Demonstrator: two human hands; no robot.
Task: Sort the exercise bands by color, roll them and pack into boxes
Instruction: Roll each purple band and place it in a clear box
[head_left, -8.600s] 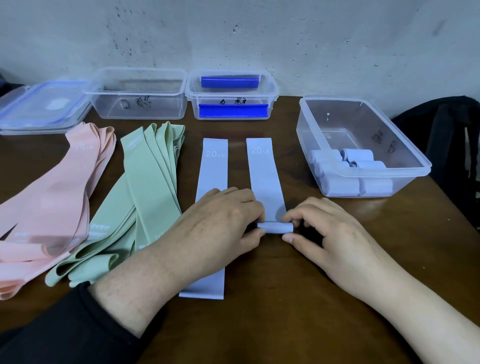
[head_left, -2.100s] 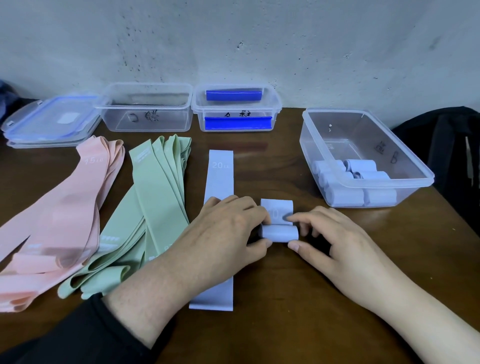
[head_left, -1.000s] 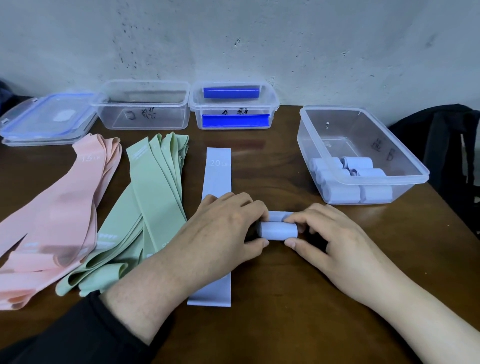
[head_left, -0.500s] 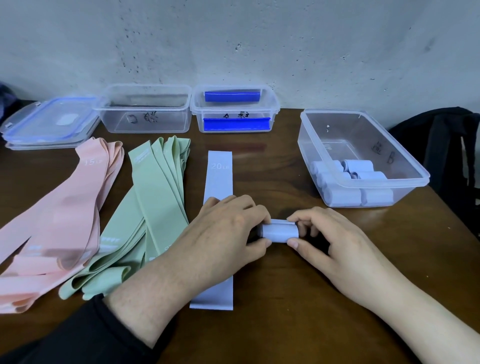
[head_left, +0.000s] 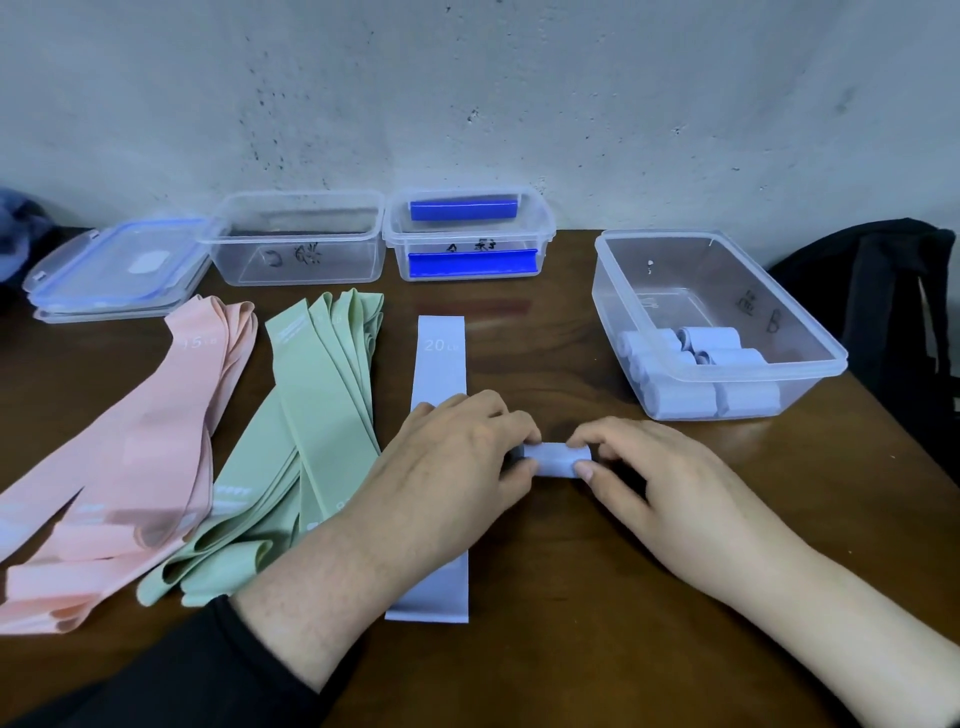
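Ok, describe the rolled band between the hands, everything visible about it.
The rolled lavender band is a pale, matte, rubbery-looking strip wound into a short tight cylinder. It lies on its side on the brown wooden table, axis running left to right. The left hand pinches its left end, the right hand its right end, fingertips over the top. Both ends are hidden, so no loose tail shows.

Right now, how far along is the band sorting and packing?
Done: the bands lie sorted by color, and several rolled lavender bands sit in the right box. In hand: the left hand and right hand pinch a fully rolled lavender roll. Left: one flat lavender band, the green pile and the pink pile.
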